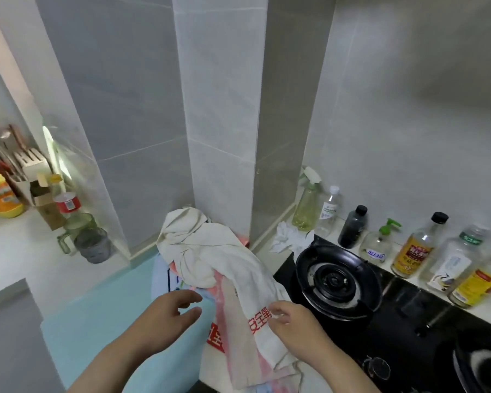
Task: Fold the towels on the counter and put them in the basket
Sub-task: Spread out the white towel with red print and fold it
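A heap of crumpled towels (pixel 210 251) lies on the counter in front of the tiled pillar. On top is a cream towel; under it a pink-and-white towel (pixel 238 350) with red printed characters trails toward me. My right hand (pixel 292 327) pinches the edge of that printed towel near the red characters. My left hand (pixel 167 316) hovers just left of the heap, fingers loosely spread, holding nothing. A bit of pink rim (pixel 243 239) shows behind the heap; whether it is the basket I cannot tell.
A light blue mat (pixel 102 321) covers the counter on the left. A black gas stove (pixel 338 282) sits right of the towels. Several bottles (pixel 414 251) line the back wall. A green cup and a grey holder (pixel 88 239) stand at left.
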`<action>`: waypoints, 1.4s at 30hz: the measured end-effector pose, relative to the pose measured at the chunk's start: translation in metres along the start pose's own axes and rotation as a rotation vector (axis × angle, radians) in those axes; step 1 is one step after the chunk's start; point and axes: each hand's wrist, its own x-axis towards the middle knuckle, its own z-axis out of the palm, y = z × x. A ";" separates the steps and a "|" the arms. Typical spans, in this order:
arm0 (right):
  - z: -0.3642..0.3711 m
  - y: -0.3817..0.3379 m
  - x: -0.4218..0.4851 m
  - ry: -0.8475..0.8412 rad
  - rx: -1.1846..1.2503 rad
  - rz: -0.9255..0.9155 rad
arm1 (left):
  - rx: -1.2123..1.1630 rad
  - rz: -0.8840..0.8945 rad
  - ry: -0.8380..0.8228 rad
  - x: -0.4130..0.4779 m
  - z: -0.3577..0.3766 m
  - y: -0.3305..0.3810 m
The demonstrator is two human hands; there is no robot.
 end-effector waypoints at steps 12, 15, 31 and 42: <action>0.068 0.009 0.066 0.242 -0.236 0.243 | 0.344 0.401 -0.166 0.232 -0.002 -0.073; 0.073 0.000 0.067 0.410 -0.200 0.312 | 0.525 0.505 -0.269 0.268 -0.002 -0.100; 0.079 -0.098 0.095 0.946 0.006 0.179 | -0.042 0.622 0.086 0.309 -0.038 -0.105; 0.109 -0.187 0.077 0.958 0.194 0.007 | -0.297 0.738 0.251 0.232 -0.137 -0.091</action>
